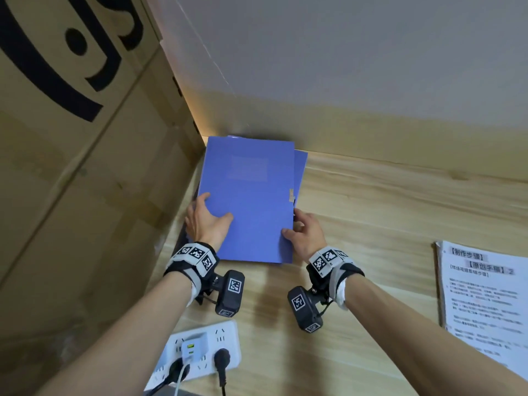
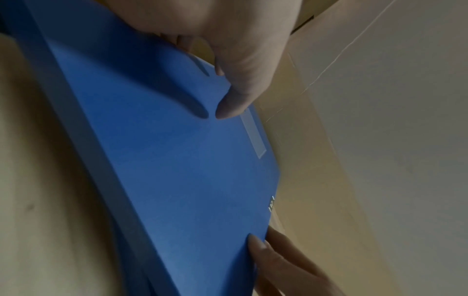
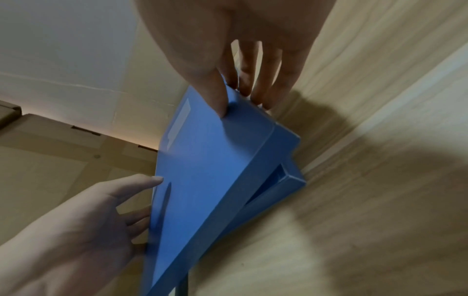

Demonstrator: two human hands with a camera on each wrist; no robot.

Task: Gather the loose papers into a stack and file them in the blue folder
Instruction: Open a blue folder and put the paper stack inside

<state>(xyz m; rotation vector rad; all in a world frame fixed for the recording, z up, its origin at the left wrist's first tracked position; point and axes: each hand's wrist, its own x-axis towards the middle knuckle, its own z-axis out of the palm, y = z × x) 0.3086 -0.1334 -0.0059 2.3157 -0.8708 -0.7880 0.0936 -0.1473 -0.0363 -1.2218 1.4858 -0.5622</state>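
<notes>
A blue box-type folder [image 1: 248, 201] lies closed on the wooden table in the corner between a cardboard box and the wall. My left hand [image 1: 213, 217] grips its left edge, thumb on the cover and fingers beneath. My right hand [image 1: 291, 224] pinches the right edge near the clasp, thumb on top [image 3: 221, 104] and fingers under the rim. In the right wrist view the folder's [image 3: 215, 170] cover stands slightly off the lower part, leaving a gap. In the left wrist view the folder [image 2: 177, 160] fills the frame. A stack of printed papers [image 1: 485, 295] lies at the table's right edge.
A tall cardboard box [image 1: 71, 167] walls off the left side, close against the folder. The wall [image 1: 343, 67] runs just behind. A white power strip [image 1: 200, 352] with plugs and cables lies near the front edge, between my forearms.
</notes>
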